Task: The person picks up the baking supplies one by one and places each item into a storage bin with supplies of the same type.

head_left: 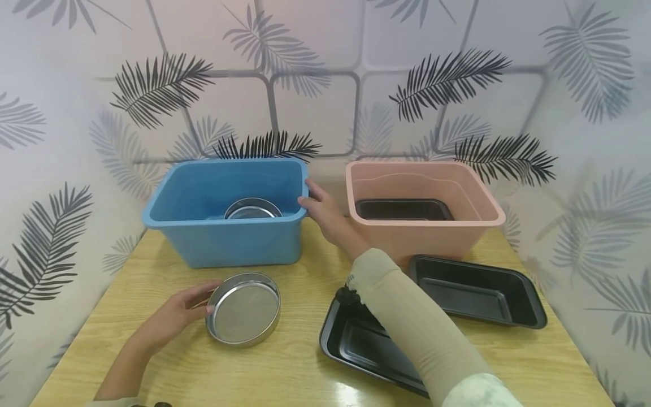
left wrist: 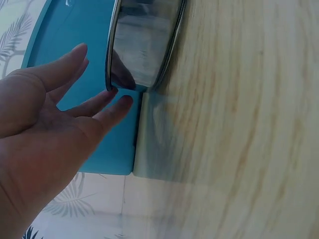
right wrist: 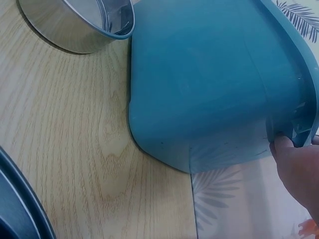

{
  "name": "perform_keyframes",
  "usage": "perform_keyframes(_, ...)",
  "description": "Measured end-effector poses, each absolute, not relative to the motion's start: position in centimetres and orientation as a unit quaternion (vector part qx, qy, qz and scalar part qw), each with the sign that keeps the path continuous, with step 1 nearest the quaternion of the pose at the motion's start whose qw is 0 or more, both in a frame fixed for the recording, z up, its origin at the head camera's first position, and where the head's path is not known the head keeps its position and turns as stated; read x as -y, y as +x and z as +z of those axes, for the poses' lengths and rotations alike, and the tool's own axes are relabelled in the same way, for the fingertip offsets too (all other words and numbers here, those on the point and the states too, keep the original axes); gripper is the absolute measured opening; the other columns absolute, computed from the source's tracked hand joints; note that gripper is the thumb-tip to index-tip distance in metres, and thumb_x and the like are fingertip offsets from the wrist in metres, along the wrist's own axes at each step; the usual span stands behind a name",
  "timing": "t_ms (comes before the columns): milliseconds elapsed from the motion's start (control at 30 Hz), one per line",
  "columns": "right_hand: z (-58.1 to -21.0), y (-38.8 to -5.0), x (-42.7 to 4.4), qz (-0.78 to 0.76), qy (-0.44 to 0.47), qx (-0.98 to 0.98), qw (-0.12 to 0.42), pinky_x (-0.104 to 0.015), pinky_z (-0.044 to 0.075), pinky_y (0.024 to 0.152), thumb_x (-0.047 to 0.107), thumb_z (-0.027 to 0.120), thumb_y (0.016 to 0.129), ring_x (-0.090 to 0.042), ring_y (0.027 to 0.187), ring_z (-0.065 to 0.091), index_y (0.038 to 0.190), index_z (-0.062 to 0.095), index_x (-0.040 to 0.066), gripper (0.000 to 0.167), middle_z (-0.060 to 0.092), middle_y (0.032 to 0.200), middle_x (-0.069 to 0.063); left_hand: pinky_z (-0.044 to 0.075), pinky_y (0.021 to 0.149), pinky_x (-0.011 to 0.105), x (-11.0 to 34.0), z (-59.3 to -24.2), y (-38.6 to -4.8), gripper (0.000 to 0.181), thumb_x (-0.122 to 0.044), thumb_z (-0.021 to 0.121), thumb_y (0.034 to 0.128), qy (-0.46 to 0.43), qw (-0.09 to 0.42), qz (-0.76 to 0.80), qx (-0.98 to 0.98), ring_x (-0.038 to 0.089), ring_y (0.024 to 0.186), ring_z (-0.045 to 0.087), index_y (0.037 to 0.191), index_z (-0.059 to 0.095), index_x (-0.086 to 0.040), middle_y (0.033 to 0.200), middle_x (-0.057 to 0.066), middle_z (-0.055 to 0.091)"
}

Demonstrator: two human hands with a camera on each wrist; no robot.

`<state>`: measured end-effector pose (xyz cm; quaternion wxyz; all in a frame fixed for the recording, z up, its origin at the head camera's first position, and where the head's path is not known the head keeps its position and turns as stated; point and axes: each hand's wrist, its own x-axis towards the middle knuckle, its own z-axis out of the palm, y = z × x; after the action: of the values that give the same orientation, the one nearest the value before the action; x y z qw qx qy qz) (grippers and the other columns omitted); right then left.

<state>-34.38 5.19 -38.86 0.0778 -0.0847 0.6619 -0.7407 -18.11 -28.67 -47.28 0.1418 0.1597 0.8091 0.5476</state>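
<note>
A round silver cake tin (head_left: 244, 310) sits on the table in front of a blue plastic tub (head_left: 244, 244). My left hand (head_left: 175, 314) is at the tin's left side, its fingers loosely bent and fingertips at the rim. The left wrist view shows the thumb away from the tin (left wrist: 144, 45). With my right hand (head_left: 330, 217) I hold the right end of the blue tub by its rim; in the right wrist view the thumb (right wrist: 283, 144) lies against the tub under the rim. Another round tin (head_left: 252, 209) lies inside the tub.
A pink tub (head_left: 427, 240) stands at the back right with a dark loaf pan (head_left: 402, 210) inside. Two more black loaf pans, one farther back (head_left: 473, 291) and one nearer (head_left: 363, 345), lie on the wooden table (head_left: 300, 362). My right forearm crosses over the nearer one. Patterned wall behind.
</note>
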Motion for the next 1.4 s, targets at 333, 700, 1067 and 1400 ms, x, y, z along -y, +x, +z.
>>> perform_keyframes(333, -38.9, -34.3, -5.1, -0.738, -0.079, -0.665, 0.079, -0.044, 0.036, 0.119, 0.009, 0.055, 0.102, -0.03, 0.151, 0.032, 0.16, 0.029, 0.012, 0.064, 0.026, 0.166, -0.015, 0.039, 0.098, 0.008, 28.7, -47.9, -18.2, 0.059, -0.017, 0.062, 0.1004, 0.146, 0.176, 0.544, -0.807, 0.046, 0.148, 0.026, 0.152, 0.04, 0.001, 0.159, 0.023, 0.036)
perform_keyframes(700, -39.0, -34.6, -5.2, -0.756, -0.078, -0.645, 0.075, -0.044, 0.036, 0.119, 0.005, 0.053, 0.102, -0.029, 0.151, 0.031, 0.159, 0.029, 0.01, 0.063, 0.026, 0.166, -0.015, 0.039, 0.115, 0.036, 28.6, -48.1, -18.5, 0.059, -0.02, 0.059, 0.1023, 0.145, 0.205, 0.526, -0.813, 0.047, 0.151, 0.017, 0.154, 0.038, -0.001, 0.163, 0.025, 0.025)
perform_keyframes(1067, -38.8, -34.4, -5.1, -0.748, -0.079, -0.655, 0.075, -0.045, 0.037, 0.118, 0.008, 0.055, 0.101, -0.03, 0.15, 0.033, 0.16, 0.029, 0.011, 0.064, 0.028, 0.165, -0.015, 0.056, 0.097, 0.033, 29.0, -47.1, -18.1, 0.065, -0.017, 0.057, 0.1035, 0.14, 0.192, 0.575, -0.783, 0.049, 0.136, 0.044, 0.158, 0.026, 0.001, 0.162, 0.033, 0.017)
perform_keyframes(1400, -38.9, -34.5, -5.1, -0.741, -0.082, -0.662, 0.075, -0.046, 0.037, 0.118, 0.009, 0.056, 0.101, -0.032, 0.151, 0.031, 0.16, 0.028, 0.01, 0.066, 0.026, 0.166, -0.016, 0.053, 0.093, 0.023, 29.1, -46.5, -17.7, 0.062, -0.018, 0.059, 0.1023, 0.136, 0.167, 0.576, -0.789, 0.027, 0.12, 0.064, 0.156, 0.034, -0.001, 0.149, 0.034, 0.044)
